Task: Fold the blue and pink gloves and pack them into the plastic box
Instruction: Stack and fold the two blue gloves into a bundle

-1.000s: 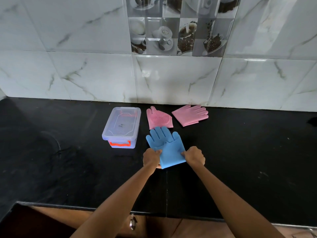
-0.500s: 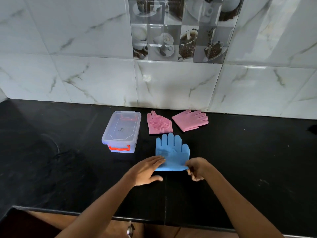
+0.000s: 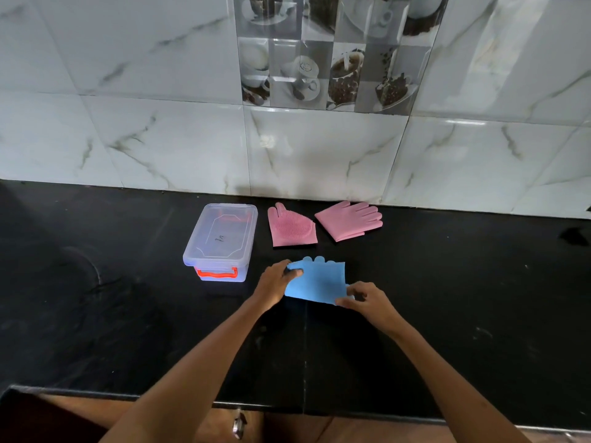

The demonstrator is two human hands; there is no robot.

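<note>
The blue gloves lie stacked on the black counter, partly folded, with only a few fingertips showing at the far edge. My left hand pinches their left edge. My right hand grips the near right corner. Behind them lie two pink gloves: one with its bristled palm up, the other smooth and angled right. The clear plastic box stands to the left, its lid on and an orange latch at the front.
A white marble-tiled wall rises right behind the gloves and box. The counter's front edge runs just below my forearms. A small dark object sits at the far right edge of the counter.
My left hand has moved from the gloves' near edge up to their left side and closed on it. The blue gloves now look shorter, with their fingers mostly covered. My right hand stays at the near right corner.
</note>
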